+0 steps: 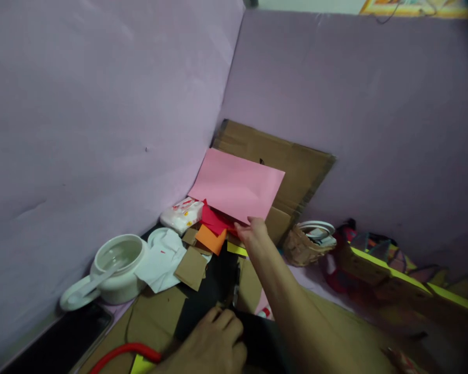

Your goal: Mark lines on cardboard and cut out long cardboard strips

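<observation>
Pink paper (237, 183) rises beyond the fingers of the pinching right hand (253, 231); that one-corner grip could let it sag. Whether the curled left hand (219, 336) holds anything, I cannot tell.

Right arm (286, 288) outstretched, left fingers (231, 323) curled

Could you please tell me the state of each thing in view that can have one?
Pink rectangular paper sheet: tilted, lower edge at the bare right hand, grip unclear
Brown flat cardboard panel: leaning against the lilac painted wall
White round ceramic-looking pot: open
Brown rough-sided basket: open, things inside
White tissue-like sheet: crumpled
Black flat rectangular device: dark
Bare left hand: curled, hold unclear
</observation>
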{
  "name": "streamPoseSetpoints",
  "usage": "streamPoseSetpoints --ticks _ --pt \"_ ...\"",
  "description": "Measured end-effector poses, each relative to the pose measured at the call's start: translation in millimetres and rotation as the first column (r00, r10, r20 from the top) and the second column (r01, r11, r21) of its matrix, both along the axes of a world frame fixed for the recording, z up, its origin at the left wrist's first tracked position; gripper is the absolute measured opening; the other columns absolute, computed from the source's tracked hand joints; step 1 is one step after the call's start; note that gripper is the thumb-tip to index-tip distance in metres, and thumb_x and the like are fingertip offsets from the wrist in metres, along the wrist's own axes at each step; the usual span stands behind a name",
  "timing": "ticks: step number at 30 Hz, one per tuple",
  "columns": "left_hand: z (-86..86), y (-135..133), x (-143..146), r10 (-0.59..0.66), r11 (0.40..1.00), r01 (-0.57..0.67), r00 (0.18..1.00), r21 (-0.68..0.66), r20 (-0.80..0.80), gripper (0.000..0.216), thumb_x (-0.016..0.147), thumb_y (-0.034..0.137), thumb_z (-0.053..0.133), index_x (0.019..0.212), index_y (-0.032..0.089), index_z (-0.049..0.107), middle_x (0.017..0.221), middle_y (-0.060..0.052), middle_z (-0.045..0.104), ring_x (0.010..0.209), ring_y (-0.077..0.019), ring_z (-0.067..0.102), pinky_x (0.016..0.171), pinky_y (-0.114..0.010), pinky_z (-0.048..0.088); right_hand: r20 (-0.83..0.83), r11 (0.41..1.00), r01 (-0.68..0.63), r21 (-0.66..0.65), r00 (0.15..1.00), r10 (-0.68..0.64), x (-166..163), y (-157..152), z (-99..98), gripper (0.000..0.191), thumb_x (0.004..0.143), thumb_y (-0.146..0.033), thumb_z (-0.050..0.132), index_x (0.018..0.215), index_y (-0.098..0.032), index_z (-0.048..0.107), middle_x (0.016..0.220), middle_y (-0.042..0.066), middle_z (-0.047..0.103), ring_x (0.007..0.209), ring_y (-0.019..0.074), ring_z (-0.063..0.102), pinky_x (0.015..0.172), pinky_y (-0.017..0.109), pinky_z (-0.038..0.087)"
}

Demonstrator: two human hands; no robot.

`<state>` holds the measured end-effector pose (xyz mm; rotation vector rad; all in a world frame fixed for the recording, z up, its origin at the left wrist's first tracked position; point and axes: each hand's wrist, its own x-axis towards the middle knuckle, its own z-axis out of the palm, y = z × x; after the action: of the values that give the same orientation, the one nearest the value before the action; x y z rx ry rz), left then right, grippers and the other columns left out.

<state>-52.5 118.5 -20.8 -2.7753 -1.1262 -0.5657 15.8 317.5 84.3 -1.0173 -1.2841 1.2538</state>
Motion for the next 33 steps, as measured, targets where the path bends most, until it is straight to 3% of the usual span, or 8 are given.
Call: streamPoseSetpoints --ticks 4,9,14,17,21,26,30,33 --pt "45.2 -14 -8 0.038 0.92 -0.053 0.998 -0.388 -0.047 0.036 0.066 0.023 0.071 0.1 0.015 0.061 0.107 -0.011 0.058 0.101 -0.0293 0.053 0.088 -0.046 0.044 0.019 0.968 -0.014 -0.249 1.0 0.019 38 -38 8.4 0.027 0.092 -0.032 0.056 0.112 -0.015 0.058 0.11 0.007 0.063 0.093 0.0193 0.064 0.079 0.039 0.055" --pt "76.5 -24 -29 0.391 0.776 -0.397 0.912 -0.49 -0.12 0.028 0.077 0.019 0.054 0.104 0.02 0.062 0.107 -0.013 0.059 0.103 -0.0318 0.055 0.085 -0.047 0.046 0.144 0.962 0.009 -0.275 0.989 0.032 123 -131 8.2 0.038 0.066 -0.016 0.075 0.101 -0.018 0.06 0.097 0.006 0.068 0.093 0.0217 0.064 0.089 0.041 0.05" --pt "65.6 -25 -38 0.322 0.847 -0.304 0.946 -0.436 -0.033 0.036 0.073 0.024 0.059 0.108 0.027 0.062 0.108 -0.009 0.062 0.106 -0.0291 0.058 0.085 -0.04 0.047 0.803 0.997 -0.072 -0.039 0.592 0.074 176 -201 -27.2 0.058 0.061 -0.016 0.077 0.116 -0.021 0.058 0.115 0.011 0.064 0.107 0.0292 0.057 0.096 0.05 0.041" --pt "61.5 -26 -42 0.325 0.858 -0.311 0.945 -0.409 -0.038 0.038 0.072 0.024 0.058 0.109 0.029 0.062 0.108 -0.008 0.064 0.105 -0.0288 0.06 0.083 -0.038 0.048 0.873 0.985 -0.169 0.019 0.483 0.066 178 -208 -42.3 0.055 0.065 -0.015 0.077 0.117 -0.019 0.059 0.118 0.012 0.063 0.113 0.029 0.055 0.101 0.05 0.037" --pt "60.7 -29 -58 0.393 0.835 -0.4 0.914 -0.378 -0.1 0.04 0.07 0.019 0.055 0.107 0.032 0.063 0.106 -0.006 0.068 0.099 -0.0284 0.065 0.078 -0.037 0.05 0.869 0.975 -0.219 0.034 0.489 0.079 176 -199 -43.6 0.067 0.069 -0.019 0.075 0.131 -0.018 0.049 0.138 0.015 0.049 0.125 0.0281 0.048 0.105 0.046 0.037" --pt "72.6 -38 -65 0.562 0.694 -0.662 0.744 -0.284 -0.363 0.044 0.076 0.013 0.041 0.116 0.018 0.058 0.111 -0.014 0.067 0.095 -0.0335 0.067 0.073 -0.045 0.052 0.881 0.948 -0.318 0.028 0.456 0.127 184 -195 -38.5 0.062 0.069 -0.025 0.079 0.126 -0.018 0.057 0.121 0.011 0.061 0.112 0.0267 0.054 0.099 0.042 0.042" --pt "85.1 -46 -53 0.614 0.705 -0.669 0.742 -0.234 -0.271 0.036 0.09 0.026 0.032 0.118 0.018 0.053 0.114 -0.013 0.065 0.099 -0.0316 0.065 0.072 -0.043 0.052 0.872 0.934 -0.355 0.036 0.469 0.144 192 -206 -42.1 0.03 0.079 -0.014 0.066 0.109 -0.018 0.066 0.108 0.009 0.065 0.101 0.022 0.058 0.091 0.036 0.046" --pt "88.7 -44 -33 0.596 0.749 -0.612 0.79 -0.253 -0.144 0.036 0.088 0.036 0.037 0.116 0.02 0.054 0.116 -0.013 0.063 0.102 -0.0322 0.063 0.078 -0.045 0.052 0.872 0.938 -0.341 0.063 0.476 0.114 197 -209 -42.6 0.031 0.078 -0.017 0.067 0.109 -0.015 0.065 0.13 0.014 0.054 0.116 0.0241 0.053 0.1 0.037 0.042"
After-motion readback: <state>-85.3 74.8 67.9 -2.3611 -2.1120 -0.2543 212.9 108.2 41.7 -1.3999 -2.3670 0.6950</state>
